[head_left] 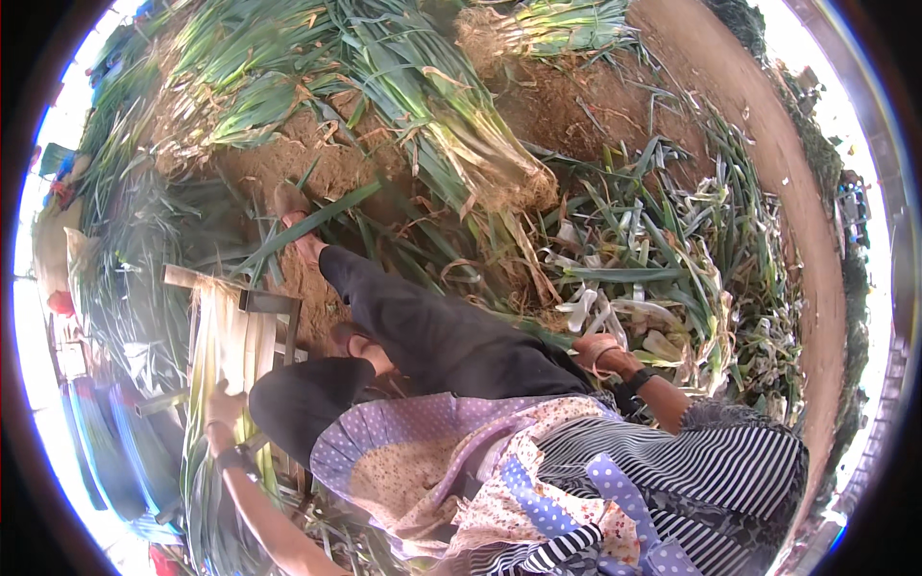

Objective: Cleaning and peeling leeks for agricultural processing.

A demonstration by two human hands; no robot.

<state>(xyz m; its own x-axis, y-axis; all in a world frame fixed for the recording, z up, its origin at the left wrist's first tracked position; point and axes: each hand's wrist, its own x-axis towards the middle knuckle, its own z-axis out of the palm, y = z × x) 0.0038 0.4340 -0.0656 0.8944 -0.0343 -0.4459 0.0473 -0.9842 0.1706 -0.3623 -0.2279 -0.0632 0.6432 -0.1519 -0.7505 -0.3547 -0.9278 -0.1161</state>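
**Leeks (pixel 229 336) in a Rack, Leaves in a Pile**

A person sits with the left hand (pixel 225 411) at the side of the leeks. These leeks lie in a metal rack (pixel 269 302) on the left, and their pale stalks are side by side. The left hand is blurry, so I cannot tell if its grip holds the stalks or just touches them.

The right hand (pixel 597 351) is far from the rack, at the edge of a messy pile of loose leaves (pixel 672 298). Its fingers are bent. I cannot tell if that grip has a leaf in it. Both wrists wear a dark band.

A big bunch of leeks (pixel 490 158) lies above the right hand, with its roots pointing down toward the leaf pile. Another bunch (pixel 576 27) lies near the top, on brown dirt (pixel 557 110). A large heap of green leeks (pixel 259 58) lies at the top left.

The person wears black pants (pixel 451 331) and a dotted, patchy apron (pixel 384 432). One leg reaches out and the other is bent.
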